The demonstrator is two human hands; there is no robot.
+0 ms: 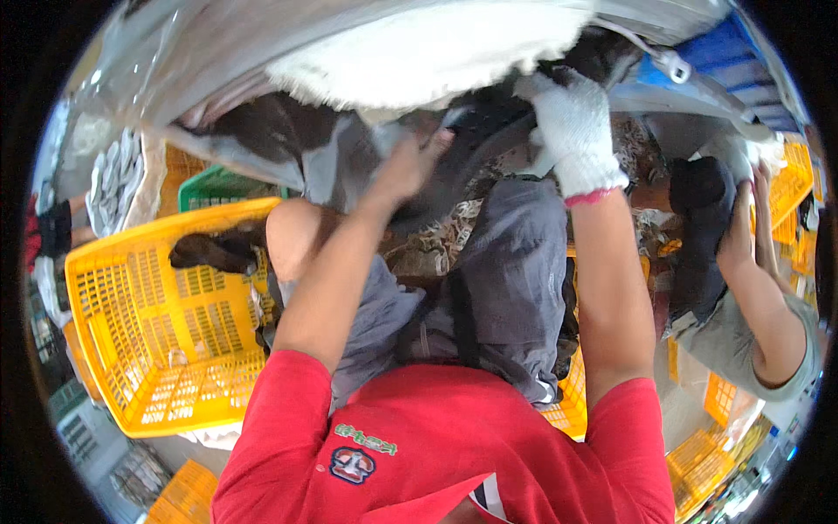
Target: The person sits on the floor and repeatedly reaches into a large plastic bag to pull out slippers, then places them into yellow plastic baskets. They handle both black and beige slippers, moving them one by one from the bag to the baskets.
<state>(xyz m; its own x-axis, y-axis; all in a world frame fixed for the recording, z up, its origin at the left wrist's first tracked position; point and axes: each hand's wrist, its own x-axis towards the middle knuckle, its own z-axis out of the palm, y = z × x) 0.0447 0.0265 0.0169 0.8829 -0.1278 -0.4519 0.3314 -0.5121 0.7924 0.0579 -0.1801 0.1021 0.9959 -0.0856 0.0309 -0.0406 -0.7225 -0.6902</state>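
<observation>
Under a white, fuzzy-edged buffing wheel I hold a dark curved piece, blurred by motion, whose exact kind I cannot make out. My left hand is bare and closed on the piece's left side, thumb uppermost. On my right hand is a white knitted glove with a pinkish-red cuff; it grips the piece's far right end, and part of its fingers is hidden. Grey sheeting hangs beside the left hand, below the wheel.
At my left knee stands a yellow crate with a dark item inside, and behind it a green crate. Shreds of scrap lie below my hands. Close on the right, another person's arm reaches forward. More yellow crates stand around.
</observation>
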